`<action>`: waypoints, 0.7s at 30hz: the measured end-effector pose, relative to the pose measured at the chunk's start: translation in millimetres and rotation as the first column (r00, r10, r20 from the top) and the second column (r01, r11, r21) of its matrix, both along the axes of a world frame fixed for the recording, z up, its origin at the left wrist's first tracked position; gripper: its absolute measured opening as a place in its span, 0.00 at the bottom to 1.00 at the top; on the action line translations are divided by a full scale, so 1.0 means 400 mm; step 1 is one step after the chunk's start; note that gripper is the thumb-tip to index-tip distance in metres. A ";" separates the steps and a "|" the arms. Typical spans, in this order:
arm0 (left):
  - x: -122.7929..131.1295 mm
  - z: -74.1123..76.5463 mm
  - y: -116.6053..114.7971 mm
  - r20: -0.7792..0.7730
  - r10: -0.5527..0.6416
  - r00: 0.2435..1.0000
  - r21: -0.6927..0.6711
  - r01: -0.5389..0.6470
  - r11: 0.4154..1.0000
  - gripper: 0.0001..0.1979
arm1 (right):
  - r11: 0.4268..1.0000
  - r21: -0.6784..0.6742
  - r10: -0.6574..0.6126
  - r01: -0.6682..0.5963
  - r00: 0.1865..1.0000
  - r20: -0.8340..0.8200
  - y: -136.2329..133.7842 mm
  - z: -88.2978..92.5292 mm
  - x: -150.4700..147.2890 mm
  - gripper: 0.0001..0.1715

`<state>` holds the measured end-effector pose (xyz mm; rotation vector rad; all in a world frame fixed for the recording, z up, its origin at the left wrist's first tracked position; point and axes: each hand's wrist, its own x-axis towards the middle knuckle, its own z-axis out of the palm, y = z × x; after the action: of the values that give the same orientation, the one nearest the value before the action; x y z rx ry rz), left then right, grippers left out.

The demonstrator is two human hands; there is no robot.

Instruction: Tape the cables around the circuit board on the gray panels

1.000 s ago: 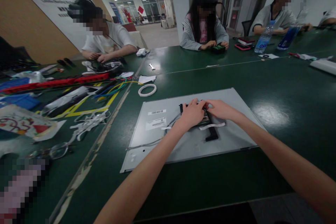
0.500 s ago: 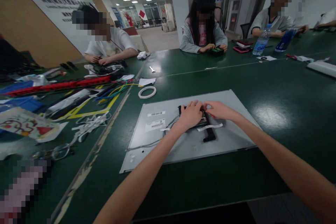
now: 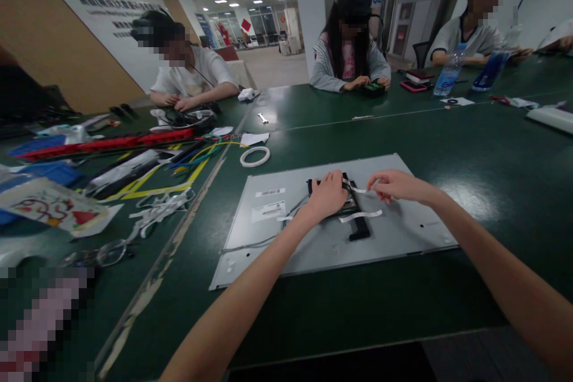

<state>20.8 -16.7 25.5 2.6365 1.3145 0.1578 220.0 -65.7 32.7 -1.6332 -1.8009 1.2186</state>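
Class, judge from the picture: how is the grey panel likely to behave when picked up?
The grey panel would probably be stiff: its sheet lies flat with straight edges. Being broad and thin, it may feel awkward in one hand. The grey cable lying on it might dangle if tilted.

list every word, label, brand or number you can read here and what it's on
No text reads with certainty; these carry print:
Wall sign, behind the person at left: lines of characters under a blue logo, too blurred.
Grey panel: barcode sticker and white label, print too small.
Clear bottle: blue label, lettering too small.
Glass door: line of characters, too blurred.
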 end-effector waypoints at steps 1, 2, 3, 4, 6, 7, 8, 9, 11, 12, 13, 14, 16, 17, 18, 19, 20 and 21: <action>0.000 -0.001 0.000 0.003 0.002 1.000 0.001 -0.002 1.000 0.15 | 0.999 -0.017 0.046 -0.045 0.999 0.028 -0.007 0.006 -0.005 0.13; 0.000 -0.002 0.000 0.008 0.004 1.000 0.004 -0.004 1.000 0.16 | 0.995 -0.032 0.093 -0.092 0.995 0.047 -0.013 0.011 -0.012 0.14; -0.001 -0.004 0.001 0.012 0.004 1.000 0.010 -0.004 1.000 0.16 | 0.990 -0.047 0.137 -0.135 0.989 0.056 -0.019 0.014 -0.020 0.14; -0.001 -0.005 0.001 0.014 0.002 1.000 0.017 -0.002 1.000 0.16 | 0.984 -0.059 0.171 -0.167 0.984 0.056 -0.024 0.017 -0.028 0.14; -0.002 -0.006 0.001 0.014 -0.006 1.000 0.032 0.006 0.999 0.16 | 0.976 -0.061 0.212 -0.208 0.975 0.061 -0.029 0.019 -0.040 0.14; -0.003 -0.006 0.001 0.010 -0.009 1.000 0.036 0.009 0.999 0.16 | 0.974 -0.047 0.225 -0.222 0.971 0.079 -0.030 0.020 -0.044 0.14; -0.003 -0.005 0.000 0.005 -0.010 1.000 0.037 0.010 0.999 0.16 | 0.972 -0.029 0.237 -0.235 0.966 0.104 -0.029 0.020 -0.045 0.14; -0.003 -0.004 0.000 -0.001 -0.011 1.000 0.036 0.011 0.999 0.16 | 0.969 -0.010 0.246 -0.246 0.961 0.127 -0.028 0.021 -0.045 0.14; -0.003 -0.002 -0.002 -0.010 -0.008 1.000 0.032 0.008 0.999 0.16 | 0.962 0.014 0.268 -0.274 0.950 0.159 -0.027 0.021 -0.043 0.14; -0.003 -0.001 -0.003 -0.012 -0.008 1.000 0.031 0.008 0.999 0.15 | 0.958 0.013 0.282 -0.287 0.946 0.162 -0.027 0.022 -0.042 0.14; -0.003 0.000 -0.004 -0.012 -0.011 1.000 0.031 0.011 0.999 0.15 | 0.955 0.005 0.293 -0.297 0.943 0.160 -0.027 0.022 -0.040 0.14; -0.003 0.000 -0.004 -0.011 -0.014 1.000 0.031 0.014 0.999 0.15 | 0.954 -0.005 0.298 -0.301 0.942 0.154 -0.028 0.023 -0.040 0.15; -0.004 -0.001 -0.002 -0.008 -0.021 1.000 0.035 0.021 0.999 0.15 | 0.956 -0.023 0.293 -0.292 0.947 0.133 -0.030 0.025 -0.040 0.14; -0.004 -0.002 -0.001 -0.008 -0.024 1.000 0.036 0.025 0.999 0.15 | 0.958 -0.030 0.288 -0.286 0.951 0.116 -0.031 0.027 -0.041 0.13; -0.005 -0.003 0.001 -0.008 -0.028 1.000 0.037 0.028 0.999 0.15 | 0.959 -0.035 0.283 -0.280 0.954 0.098 -0.031 0.028 -0.042 0.12; -0.006 -0.004 0.003 -0.007 -0.033 0.999 0.038 0.033 0.999 0.16 | 0.960 -0.037 0.280 -0.278 0.957 0.078 -0.032 0.030 -0.043 0.12; -0.006 -0.005 0.005 -0.006 -0.037 0.999 0.038 0.038 0.999 0.16 | 0.960 -0.036 0.280 -0.279 0.959 0.051 -0.033 0.032 -0.043 0.11; -0.007 -0.006 0.006 -0.006 -0.040 0.999 0.038 0.040 0.998 0.16 | 0.958 -0.034 0.284 -0.283 0.959 0.018 -0.033 0.034 -0.044 0.12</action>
<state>18.1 -14.5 22.9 2.6942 1.2717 0.1717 202.5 -78.9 46.2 -1.4440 -2.0955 1.3580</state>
